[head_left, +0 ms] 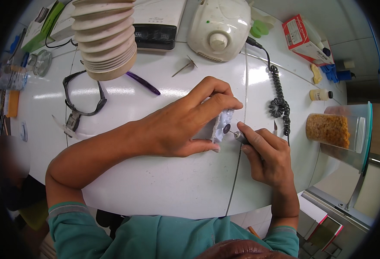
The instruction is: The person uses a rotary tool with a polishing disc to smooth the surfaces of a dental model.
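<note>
My left hand (190, 118) grips a small pale blue-white piece, like a plaster cast (222, 125), thumb at its near end and fingers over its far end. My right hand (267, 151) is closed around a rotary handpiece (241, 137), index finger along its top. A small dark disc (227, 128) on the handpiece's thin shank is at the right face of the cast; whether it touches, I cannot tell. My left fingers partly cover the cast. Beyond my hands, a thin metal shank with a small wheel (186, 66) lies on the white table (168, 183).
A ribbed suction hose (105, 39) hangs at far left above dark-framed glasses (86, 113). At the back stands a cream control box (219, 30) with a knob; a coiled black cable (277, 93) lies rightward. A tub of amber granules (328, 131) stands right. Someone (12, 172) is at left.
</note>
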A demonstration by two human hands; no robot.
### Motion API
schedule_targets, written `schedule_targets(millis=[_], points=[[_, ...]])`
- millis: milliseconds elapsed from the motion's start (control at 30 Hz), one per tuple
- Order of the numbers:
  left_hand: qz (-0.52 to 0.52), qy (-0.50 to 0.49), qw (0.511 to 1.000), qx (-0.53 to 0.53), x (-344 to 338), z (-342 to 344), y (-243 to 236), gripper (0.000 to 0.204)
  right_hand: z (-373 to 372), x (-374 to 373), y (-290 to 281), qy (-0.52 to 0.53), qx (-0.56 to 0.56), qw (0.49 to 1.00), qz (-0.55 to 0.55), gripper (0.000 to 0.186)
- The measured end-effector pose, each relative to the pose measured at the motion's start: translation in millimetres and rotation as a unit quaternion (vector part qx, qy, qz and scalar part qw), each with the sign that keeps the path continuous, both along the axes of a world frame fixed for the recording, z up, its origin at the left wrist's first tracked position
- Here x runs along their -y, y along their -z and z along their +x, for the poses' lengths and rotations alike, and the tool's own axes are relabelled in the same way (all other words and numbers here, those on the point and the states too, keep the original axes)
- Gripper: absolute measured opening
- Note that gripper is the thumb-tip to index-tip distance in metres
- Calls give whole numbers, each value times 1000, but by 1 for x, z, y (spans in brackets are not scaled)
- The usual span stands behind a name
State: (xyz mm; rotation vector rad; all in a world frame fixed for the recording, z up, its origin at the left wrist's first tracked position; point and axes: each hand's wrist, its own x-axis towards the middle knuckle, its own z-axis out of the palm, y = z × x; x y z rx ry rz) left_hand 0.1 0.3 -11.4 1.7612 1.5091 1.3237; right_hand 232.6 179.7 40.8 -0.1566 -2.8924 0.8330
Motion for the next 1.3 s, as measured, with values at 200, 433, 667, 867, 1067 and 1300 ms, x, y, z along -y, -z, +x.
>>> schedule_targets(millis=[200,433,667,867,1067,1300], points=[[-3,1,1000,0,1,0,1,90,0,1,0,2,8,1000,0,61],[-3,0,1000,-2,0,0,0,90,1,0,0,4,0,1000,-2,60],[0,-4,1000,-14,0,-1,1,89,1,-2,2,0,2,1000,-3,58],[-2,-3,1000,-11,-1,-1,1,90,2,-3,3,1,6,1000,3,58],[-1,-1,1000,-12,0,-1,1,91,2,-2,4,2,4,1000,2,57],[-5,-1,1000,-12,0,-1,1,91,1,-2,4,3,3,1000,-1,56]])
